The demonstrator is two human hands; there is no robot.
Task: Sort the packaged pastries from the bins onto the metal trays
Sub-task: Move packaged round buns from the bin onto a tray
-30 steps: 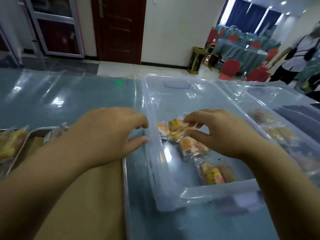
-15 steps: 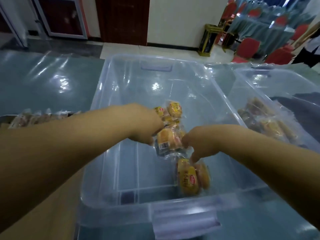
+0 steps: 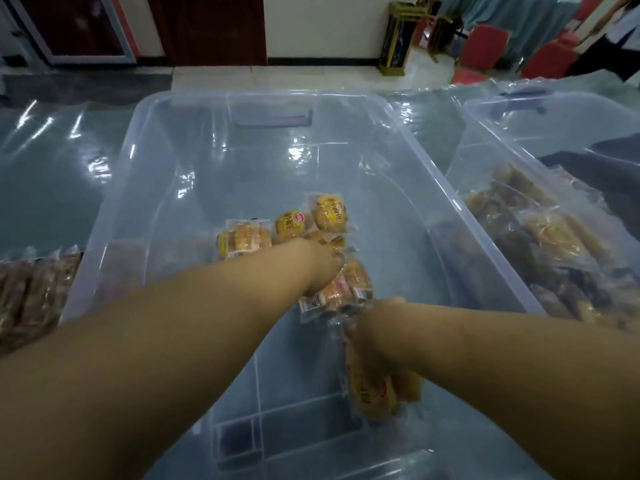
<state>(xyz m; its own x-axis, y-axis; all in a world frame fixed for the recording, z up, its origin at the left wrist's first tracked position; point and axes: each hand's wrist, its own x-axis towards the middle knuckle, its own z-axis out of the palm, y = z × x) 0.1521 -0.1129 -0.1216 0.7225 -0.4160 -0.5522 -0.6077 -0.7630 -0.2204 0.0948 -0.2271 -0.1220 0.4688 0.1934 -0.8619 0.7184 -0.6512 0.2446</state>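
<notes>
Packaged pastries (image 3: 325, 214) are lying in a loose cluster on the floor of the clear bin (image 3: 114, 216), just beyond and beneath the left hand (image 3: 320, 268). That hand is reaching down onto them with its fingers out of sight, so I cannot tell whether it is gripping one. The right hand (image 3: 375, 344), nearer the bin's front wall, is curling round one yellow-labelled pack (image 3: 369, 396). Right of that hand, a second bin (image 3: 491, 112) is holding darker wrapped pastries (image 3: 543, 233). Far left of the left hand, brown packs (image 3: 31, 296) are lying outside the bin on the worktop (image 3: 45, 188).
</notes>
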